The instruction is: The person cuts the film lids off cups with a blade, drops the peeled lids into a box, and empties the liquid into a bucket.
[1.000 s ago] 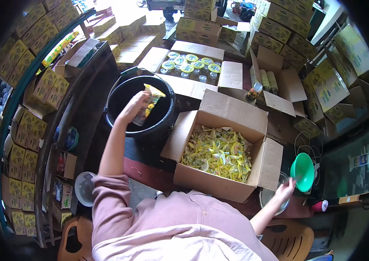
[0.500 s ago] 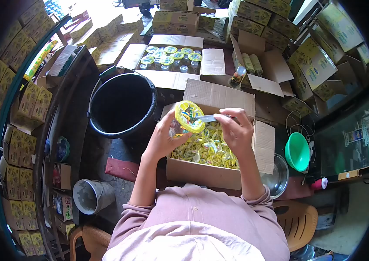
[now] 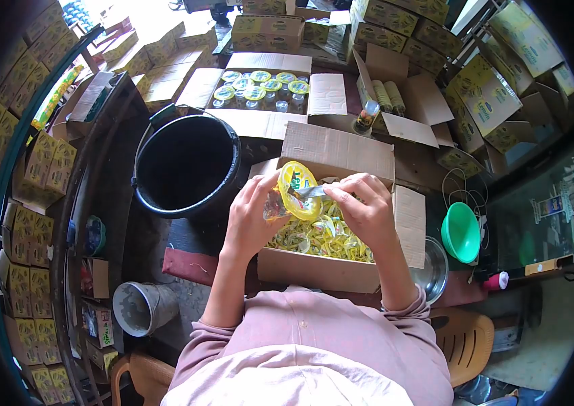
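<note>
My left hand is wrapped around a clear plastic cup with a yellow printed film lid, tilted so that the lid faces me. In my right hand is a thin metal blade, probably a knife; its handle is hidden in my fingers. The blade lies across the lid, its tip near the lid's left part; I cannot tell whether it pierces the film. Below both hands stands an open cardboard box, holding many crumpled yellow film pieces.
Behind lies an open carton of lidded cups. A black bucket stands left, a grey pail nearer. On the right are a green bowl, a clear basin and a carton with cup stacks. A filled cup stands beside it.
The cup has moved slightly right and its lid has turned. The blade tip now lies farther left across the lid, and my right hand has shifted slightly down.
</note>
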`<state>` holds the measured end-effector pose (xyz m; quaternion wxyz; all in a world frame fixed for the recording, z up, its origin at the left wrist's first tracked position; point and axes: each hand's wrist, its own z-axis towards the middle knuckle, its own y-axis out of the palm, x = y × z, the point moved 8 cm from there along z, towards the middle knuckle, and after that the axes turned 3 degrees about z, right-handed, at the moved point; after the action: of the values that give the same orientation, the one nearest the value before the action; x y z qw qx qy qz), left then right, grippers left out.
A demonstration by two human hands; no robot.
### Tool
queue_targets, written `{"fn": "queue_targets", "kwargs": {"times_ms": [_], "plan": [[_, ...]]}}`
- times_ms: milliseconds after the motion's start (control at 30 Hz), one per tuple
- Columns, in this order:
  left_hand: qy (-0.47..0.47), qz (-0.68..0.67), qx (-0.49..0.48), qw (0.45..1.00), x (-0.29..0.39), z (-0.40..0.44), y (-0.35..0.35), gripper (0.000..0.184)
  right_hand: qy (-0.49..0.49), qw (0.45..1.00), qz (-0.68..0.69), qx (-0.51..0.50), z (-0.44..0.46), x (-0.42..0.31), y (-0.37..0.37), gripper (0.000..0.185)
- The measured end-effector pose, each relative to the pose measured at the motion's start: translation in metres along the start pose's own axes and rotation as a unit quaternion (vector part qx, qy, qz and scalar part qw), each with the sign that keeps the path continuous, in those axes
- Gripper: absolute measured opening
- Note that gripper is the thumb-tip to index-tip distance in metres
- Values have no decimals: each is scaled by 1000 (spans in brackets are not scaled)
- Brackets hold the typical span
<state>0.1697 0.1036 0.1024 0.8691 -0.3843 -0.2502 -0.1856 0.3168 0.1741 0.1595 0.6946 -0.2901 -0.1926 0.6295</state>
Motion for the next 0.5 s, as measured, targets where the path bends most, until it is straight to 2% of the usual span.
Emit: {"fn": "queue_targets", "kwargs": {"times_ms": [500], "plan": [[-21,-65,-21,997,9,1,-1,61,-54,998,-17,-5,0,-8,-2,27]]}}
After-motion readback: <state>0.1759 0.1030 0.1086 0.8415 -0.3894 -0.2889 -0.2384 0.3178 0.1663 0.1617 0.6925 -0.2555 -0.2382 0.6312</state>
